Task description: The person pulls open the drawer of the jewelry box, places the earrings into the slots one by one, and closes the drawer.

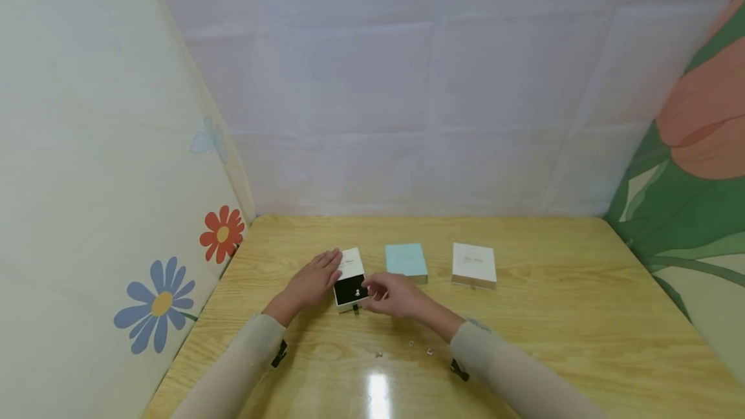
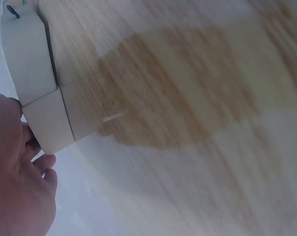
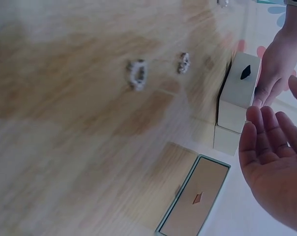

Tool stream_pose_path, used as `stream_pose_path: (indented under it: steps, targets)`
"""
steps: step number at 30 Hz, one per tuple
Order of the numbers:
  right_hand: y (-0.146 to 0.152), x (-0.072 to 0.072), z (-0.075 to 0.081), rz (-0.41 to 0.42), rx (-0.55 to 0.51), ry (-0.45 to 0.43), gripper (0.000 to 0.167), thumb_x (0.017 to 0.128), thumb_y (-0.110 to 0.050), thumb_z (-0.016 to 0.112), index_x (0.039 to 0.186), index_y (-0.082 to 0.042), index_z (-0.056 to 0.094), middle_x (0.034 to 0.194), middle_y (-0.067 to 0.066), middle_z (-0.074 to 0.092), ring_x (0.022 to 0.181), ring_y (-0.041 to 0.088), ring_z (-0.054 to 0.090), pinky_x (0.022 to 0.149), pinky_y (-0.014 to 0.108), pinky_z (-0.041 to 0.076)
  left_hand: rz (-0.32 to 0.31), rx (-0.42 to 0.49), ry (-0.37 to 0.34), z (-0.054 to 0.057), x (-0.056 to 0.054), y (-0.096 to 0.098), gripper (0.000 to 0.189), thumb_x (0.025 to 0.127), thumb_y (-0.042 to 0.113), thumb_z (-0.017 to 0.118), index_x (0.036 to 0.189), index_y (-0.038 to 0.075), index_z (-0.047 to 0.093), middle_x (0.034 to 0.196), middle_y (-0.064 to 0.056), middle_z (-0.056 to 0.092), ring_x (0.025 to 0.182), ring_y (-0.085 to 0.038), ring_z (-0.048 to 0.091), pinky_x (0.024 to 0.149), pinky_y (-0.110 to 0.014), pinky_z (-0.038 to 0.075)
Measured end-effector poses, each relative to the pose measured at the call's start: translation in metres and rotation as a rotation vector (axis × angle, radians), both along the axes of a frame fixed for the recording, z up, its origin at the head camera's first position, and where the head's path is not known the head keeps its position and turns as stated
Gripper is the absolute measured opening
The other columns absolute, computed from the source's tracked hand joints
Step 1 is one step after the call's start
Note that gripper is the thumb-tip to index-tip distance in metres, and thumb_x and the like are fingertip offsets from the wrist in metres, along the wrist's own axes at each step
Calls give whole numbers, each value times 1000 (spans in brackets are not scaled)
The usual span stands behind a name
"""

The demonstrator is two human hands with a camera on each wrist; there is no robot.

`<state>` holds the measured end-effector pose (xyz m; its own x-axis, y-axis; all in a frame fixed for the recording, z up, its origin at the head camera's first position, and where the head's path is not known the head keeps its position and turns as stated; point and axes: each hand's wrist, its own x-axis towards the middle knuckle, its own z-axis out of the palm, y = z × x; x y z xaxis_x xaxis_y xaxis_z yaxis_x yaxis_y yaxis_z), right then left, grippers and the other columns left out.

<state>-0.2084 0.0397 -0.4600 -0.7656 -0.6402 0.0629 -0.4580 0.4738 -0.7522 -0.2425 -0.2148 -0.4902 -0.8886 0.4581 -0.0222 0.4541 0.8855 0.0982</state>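
Note:
A white drawer box [image 1: 351, 264] stands with its drawer slid out toward me, showing a black lining [image 1: 348, 291]. On that lining lies a small silver charm [image 1: 357, 292]. My left hand [image 1: 313, 278] lies over the box's left side and holds its sleeve, the fingers bent at the far end in the left wrist view. Over the drawer's right edge is my right hand [image 1: 392, 294], its fingers loosely bent. The thumb stands apart from the fingers [image 3: 272, 129] in the right wrist view, and nothing shows gripped between them.
A light blue box [image 1: 405, 258] stands right of the drawer box, and another white box [image 1: 474, 262] farther right. Small silver pieces [image 1: 379, 354] lie on the wooden table [image 1: 553, 341] near me. Cloth walls [image 1: 407, 115] stand behind and at both sides.

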Motion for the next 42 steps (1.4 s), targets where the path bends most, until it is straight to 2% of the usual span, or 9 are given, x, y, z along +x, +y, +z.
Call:
stream_pose_path:
  steps: [12, 17, 21, 27, 37, 42]
  targets:
    - [12, 4, -15, 100, -11, -14, 49, 90, -20, 79, 131, 2, 62, 108, 13, 70, 96, 21, 67, 83, 26, 59, -17, 13, 15, -3, -1, -3, 57, 112, 32, 35, 157, -2, 31, 164, -16, 29, 151, -34, 30, 124, -47, 26]
    - [14, 7, -16, 107, 60, -54, 57, 87, -26, 81, 136, -3, 61, 112, 9, 68, 100, 18, 65, 86, 24, 57, -12, 15, 11, -3, -1, -3, 56, 112, 32, 36, 158, -1, 31, 165, -15, 29, 151, -34, 29, 124, -47, 25]
    - [16, 9, -15, 142, 106, -50, 62, 86, -28, 82, 139, -6, 59, 115, 7, 67, 101, 19, 64, 87, 26, 55, -10, 10, 11, -2, -1, -2, 56, 112, 31, 37, 157, 0, 32, 164, -16, 30, 151, -34, 30, 124, -47, 25]
    - [20, 10, -18, 184, 188, -59, 68, 84, -34, 83, 144, -13, 57, 116, 1, 64, 102, 12, 59, 90, 26, 51, -20, 14, 23, 0, 0, -2, 55, 112, 30, 37, 156, -2, 33, 163, -17, 31, 150, -34, 31, 124, -47, 27]
    - [23, 15, -21, 230, 263, -51, 70, 79, -32, 87, 142, -20, 59, 114, -3, 58, 102, 7, 52, 92, 26, 48, -21, 3, 28, -6, -2, -4, 56, 112, 31, 38, 157, -1, 32, 164, -16, 31, 151, -33, 30, 124, -46, 27]
    - [24, 15, -23, 233, 289, -73, 68, 77, -33, 88, 139, -28, 61, 116, -6, 53, 103, 7, 48, 90, 26, 46, -19, 6, 21, -6, -3, -3, 57, 112, 33, 36, 157, 0, 31, 164, -16, 30, 151, -32, 29, 124, -46, 25]
